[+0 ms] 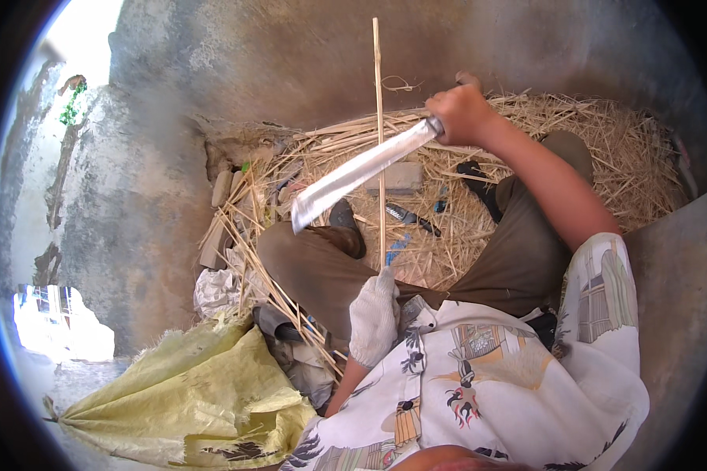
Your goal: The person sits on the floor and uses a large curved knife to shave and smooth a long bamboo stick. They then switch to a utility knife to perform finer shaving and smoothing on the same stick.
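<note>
My left hand (373,318), in a white knit glove, is closed around the lower end of a long thin bamboo stick (382,204) in front of my body. The stick stands nearly upright in the picture, its far end reaching toward the wall. My bare right hand (465,114) grips the handle of a machete (353,174), raised at the far right of the stick. Its wide, bright blade slants down to the left and crosses the stick in this view; whether the two touch I cannot tell. Most of the handle is hidden in my fist.
I sit with bent legs (314,267) amid cut bamboo strips (605,157). Between my feet lie a grey brick (394,178), a black-handled tool (413,219) and a blue scrap (397,250). A yellow-green sack (204,392) is at left. Concrete walls (267,63) stand close by.
</note>
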`<state>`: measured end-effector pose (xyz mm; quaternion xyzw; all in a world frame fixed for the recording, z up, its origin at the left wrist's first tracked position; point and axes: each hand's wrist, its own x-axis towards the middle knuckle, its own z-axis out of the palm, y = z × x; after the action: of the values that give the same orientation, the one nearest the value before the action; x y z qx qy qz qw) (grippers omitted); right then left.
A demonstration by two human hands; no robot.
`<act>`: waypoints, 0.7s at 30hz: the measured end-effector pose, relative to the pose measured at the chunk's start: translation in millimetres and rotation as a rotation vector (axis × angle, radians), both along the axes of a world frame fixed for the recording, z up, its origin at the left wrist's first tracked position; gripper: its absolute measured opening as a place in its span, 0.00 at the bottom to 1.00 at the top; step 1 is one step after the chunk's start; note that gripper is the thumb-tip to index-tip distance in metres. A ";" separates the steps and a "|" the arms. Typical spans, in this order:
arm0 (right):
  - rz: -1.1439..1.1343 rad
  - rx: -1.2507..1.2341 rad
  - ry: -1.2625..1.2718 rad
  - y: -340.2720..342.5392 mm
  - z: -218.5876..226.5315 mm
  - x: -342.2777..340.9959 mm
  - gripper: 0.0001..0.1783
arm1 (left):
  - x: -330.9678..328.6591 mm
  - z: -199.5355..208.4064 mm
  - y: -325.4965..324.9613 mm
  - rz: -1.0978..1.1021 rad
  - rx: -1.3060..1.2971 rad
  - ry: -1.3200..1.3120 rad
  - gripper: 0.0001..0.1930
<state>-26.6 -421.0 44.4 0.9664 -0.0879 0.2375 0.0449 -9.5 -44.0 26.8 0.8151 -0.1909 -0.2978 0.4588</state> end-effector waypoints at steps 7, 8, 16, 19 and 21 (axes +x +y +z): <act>-0.703 0.721 -0.234 -41.0 26.1 1.0 0.18 | -10.3 -9.7 29.4 -0.184 -0.002 -0.082 0.22; -0.671 0.745 -0.244 -37.9 22.8 -1.4 0.18 | -12.1 -3.7 29.0 -0.074 -0.047 0.147 0.22; -0.339 0.157 0.252 27.9 6.3 7.5 0.16 | -9.0 20.1 -11.4 -0.203 -0.277 0.507 0.21; -0.222 -0.143 0.356 8.7 -14.7 13.9 0.16 | -8.5 20.6 -16.8 -0.096 -0.293 0.590 0.19; -0.210 -0.334 0.323 9.5 -23.1 11.0 0.16 | -1.8 16.0 -12.6 -0.042 -0.362 0.709 0.18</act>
<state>-15.5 -411.5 21.3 0.9566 -0.1390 0.0852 0.2416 -11.3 -56.6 42.8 0.5634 -0.0865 -0.5316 0.6264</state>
